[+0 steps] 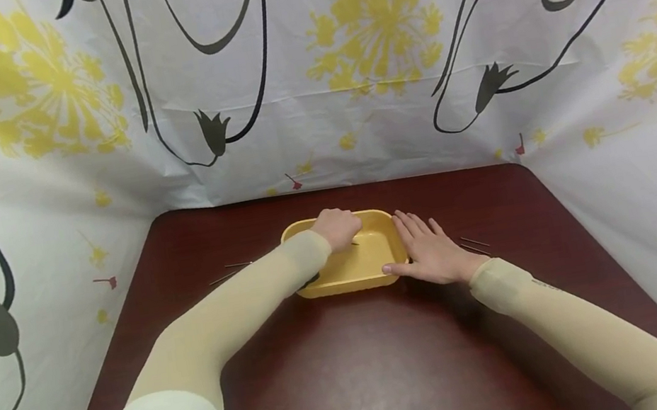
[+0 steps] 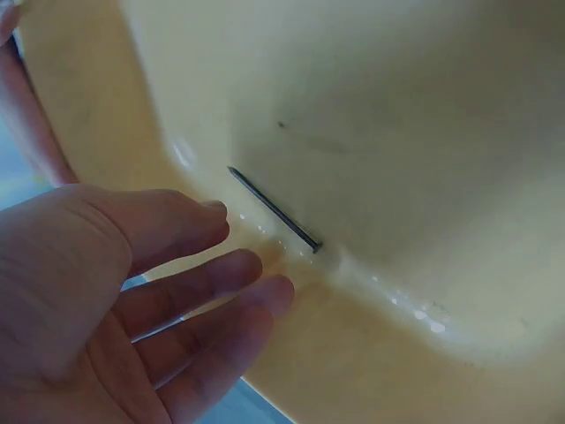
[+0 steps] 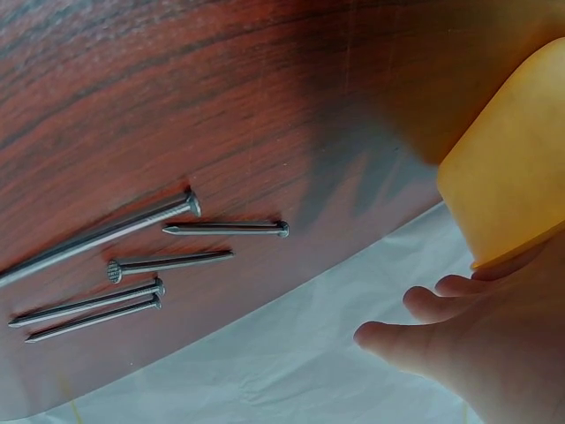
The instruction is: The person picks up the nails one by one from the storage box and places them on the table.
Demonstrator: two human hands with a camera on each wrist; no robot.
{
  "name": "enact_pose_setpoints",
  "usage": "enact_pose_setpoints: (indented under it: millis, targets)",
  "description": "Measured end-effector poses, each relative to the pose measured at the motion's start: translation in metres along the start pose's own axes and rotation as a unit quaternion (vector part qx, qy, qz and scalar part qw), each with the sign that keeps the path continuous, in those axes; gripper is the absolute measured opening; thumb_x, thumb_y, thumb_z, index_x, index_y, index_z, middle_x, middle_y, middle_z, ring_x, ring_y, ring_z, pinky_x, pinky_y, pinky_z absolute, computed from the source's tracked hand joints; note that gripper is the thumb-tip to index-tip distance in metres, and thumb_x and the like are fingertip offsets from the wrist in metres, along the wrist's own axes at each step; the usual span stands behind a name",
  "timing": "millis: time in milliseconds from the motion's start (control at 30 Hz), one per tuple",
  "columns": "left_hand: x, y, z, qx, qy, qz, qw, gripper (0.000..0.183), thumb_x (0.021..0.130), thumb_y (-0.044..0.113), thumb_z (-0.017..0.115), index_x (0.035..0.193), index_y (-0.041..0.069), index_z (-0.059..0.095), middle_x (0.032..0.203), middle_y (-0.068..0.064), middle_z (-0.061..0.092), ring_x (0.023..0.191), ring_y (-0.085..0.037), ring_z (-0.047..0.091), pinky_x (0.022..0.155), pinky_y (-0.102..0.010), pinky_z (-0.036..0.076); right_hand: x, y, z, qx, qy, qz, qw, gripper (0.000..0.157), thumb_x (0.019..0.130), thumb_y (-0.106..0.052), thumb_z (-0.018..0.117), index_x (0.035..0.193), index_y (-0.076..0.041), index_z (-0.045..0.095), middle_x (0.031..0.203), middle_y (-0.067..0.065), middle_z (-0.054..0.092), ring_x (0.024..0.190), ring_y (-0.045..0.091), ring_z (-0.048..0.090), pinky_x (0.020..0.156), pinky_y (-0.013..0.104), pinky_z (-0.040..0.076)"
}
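Observation:
A yellow tray (image 1: 351,286) sits toward the far part of the dark table. My left hand (image 1: 337,228) reaches over its far side. In the left wrist view the fingers of the left hand (image 2: 168,291) are loosely bent with nothing between them, and a single nail (image 2: 275,210) lies on the tray floor just beyond the fingertips. My right hand (image 1: 432,249) lies against the tray's right rim with its fingers extended. The right wrist view shows that hand (image 3: 468,336) beside the outer wall of the tray (image 3: 512,150).
On the table right of the tray lie several nails (image 3: 172,262), one longer than the others. Thin metal nails (image 1: 224,277) also lie left of the tray, partly behind the left arm. A white patterned sheet (image 1: 321,156) surrounds the table at the back and sides.

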State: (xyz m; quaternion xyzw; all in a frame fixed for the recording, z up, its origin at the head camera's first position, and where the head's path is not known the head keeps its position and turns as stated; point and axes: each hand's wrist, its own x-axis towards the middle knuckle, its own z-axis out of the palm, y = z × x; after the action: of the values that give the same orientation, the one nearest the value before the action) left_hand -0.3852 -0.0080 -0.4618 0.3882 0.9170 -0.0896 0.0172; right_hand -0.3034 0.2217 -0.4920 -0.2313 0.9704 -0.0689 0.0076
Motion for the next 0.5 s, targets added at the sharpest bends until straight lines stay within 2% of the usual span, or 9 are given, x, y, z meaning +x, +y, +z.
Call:
enact_pose_setpoints:
  millis: [233,367,500]
  targets:
    - [0.0048,0.0036,0.0037,0.081,-0.012,0.030,0.9962,0.014,0.102,0.019,0.061,0.090,0.020,0.069,0.087,0.005,0.068,0.071,-0.014,0.058,0.067,-0.036,0.055,-0.0008,-0.0002,0.0007,0.007,0.001,0.001,1.000,0.116,0.086,-0.087,0.036,0.161,-0.002,0.009,0.168,0.015,0.005,0.151,0.040,0.012,0.114,0.066,0.012]
    - [0.0067,0.0057,0.0038,0.097,-0.017,0.039,0.9943,0.013,0.101,0.019,0.062,0.095,0.021,0.072,0.093,0.004,0.071,0.077,-0.017,0.064,0.070,-0.038,0.056,-0.0014,0.0002,0.0002,0.006,-0.001,0.001,1.000,0.116,0.086,-0.087,0.035,0.162,-0.003,0.007,0.168,0.014,0.004,0.151,0.040,0.012,0.115,0.066,0.011]
    - [0.0091,0.0067,0.0039,0.104,-0.015,0.044,0.9934,0.013,0.101,0.019,0.062,0.093,0.022,0.072,0.090,0.005,0.071,0.075,-0.015,0.064,0.068,-0.037,0.056,-0.0016,0.0007,0.0004,0.006,0.001,0.000,1.000,0.116,0.086,-0.086,0.036,0.162,-0.003,0.007,0.168,0.014,0.004,0.151,0.039,0.012,0.115,0.065,0.011]
